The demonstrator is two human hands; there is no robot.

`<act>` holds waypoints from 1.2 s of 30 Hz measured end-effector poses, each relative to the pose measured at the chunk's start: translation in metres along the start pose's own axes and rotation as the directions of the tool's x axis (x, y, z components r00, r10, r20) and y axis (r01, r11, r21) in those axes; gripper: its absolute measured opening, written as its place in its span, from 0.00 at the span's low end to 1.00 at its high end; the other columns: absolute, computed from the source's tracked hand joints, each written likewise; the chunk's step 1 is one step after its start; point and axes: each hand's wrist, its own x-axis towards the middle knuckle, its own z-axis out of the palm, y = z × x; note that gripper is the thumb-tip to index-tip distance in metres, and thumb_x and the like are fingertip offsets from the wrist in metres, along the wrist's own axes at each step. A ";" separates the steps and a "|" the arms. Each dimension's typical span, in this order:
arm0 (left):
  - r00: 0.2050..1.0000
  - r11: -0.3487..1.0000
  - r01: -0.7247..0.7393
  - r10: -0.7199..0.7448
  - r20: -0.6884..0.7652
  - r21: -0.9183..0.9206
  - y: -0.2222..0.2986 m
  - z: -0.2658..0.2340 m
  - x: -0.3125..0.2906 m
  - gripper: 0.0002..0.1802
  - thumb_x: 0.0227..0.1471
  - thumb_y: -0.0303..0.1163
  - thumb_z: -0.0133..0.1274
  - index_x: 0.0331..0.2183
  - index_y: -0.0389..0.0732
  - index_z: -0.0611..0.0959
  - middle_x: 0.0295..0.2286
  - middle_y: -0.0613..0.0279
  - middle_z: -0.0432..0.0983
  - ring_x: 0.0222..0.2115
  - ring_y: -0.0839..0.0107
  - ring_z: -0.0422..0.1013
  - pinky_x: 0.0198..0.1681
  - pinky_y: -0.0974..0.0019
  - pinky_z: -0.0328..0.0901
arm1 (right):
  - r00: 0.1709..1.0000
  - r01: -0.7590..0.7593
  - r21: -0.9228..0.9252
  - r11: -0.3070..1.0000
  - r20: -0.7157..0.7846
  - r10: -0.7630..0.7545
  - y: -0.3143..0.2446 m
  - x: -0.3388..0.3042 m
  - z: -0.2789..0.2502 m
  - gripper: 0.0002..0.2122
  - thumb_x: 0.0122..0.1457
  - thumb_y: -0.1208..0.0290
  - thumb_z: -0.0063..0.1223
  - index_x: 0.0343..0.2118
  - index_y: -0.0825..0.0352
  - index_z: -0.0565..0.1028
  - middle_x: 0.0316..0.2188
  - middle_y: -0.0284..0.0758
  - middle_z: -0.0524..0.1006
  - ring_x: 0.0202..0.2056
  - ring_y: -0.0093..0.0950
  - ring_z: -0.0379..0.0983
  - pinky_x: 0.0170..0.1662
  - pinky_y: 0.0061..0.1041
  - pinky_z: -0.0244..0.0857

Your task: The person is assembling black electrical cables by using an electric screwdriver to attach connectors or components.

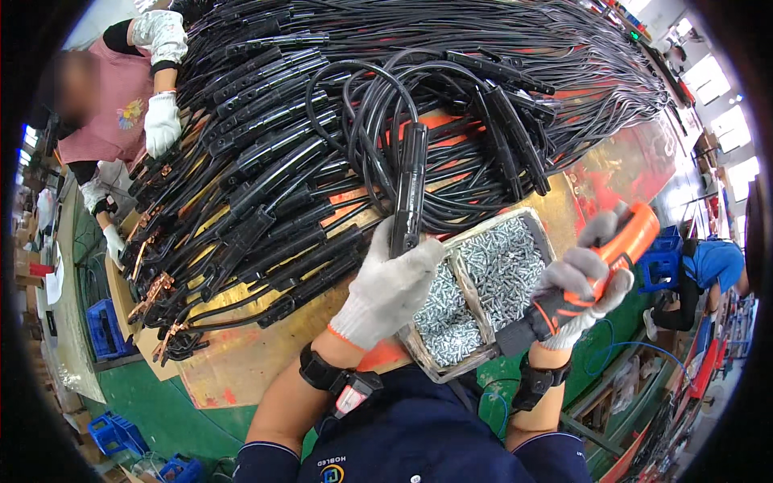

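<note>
My left hand, in a white glove, is closed around the lower end of a black cable handle, which stands nearly upright with its cable looping away at the top. My gloved right hand grips an orange and black power screwdriver; its dark end slants down left over a tray corner. Between my hands sits a two-part wooden tray, filled with short silver screws. More black handles lie just beyond, among coiled cables.
Rows of black handles and long cables cover the worn table. Bare copper ends stick out at left. A co-worker in pink works there; a person in blue bends at right. Blue crates stand on the green floor.
</note>
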 end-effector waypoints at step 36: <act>0.994 0.995 -0.094 0.093 -0.055 -0.016 -0.022 0.015 0.000 0.44 0.51 0.32 0.62 0.62 0.42 0.54 0.28 0.68 0.68 0.18 0.82 0.62 0.17 0.76 0.58 | 0.967 0.220 -0.473 0.853 -0.008 -0.253 -0.011 -0.003 0.032 0.21 0.62 0.82 0.44 0.59 0.67 0.58 0.47 0.38 0.68 0.24 0.16 0.60 0.27 0.17 0.63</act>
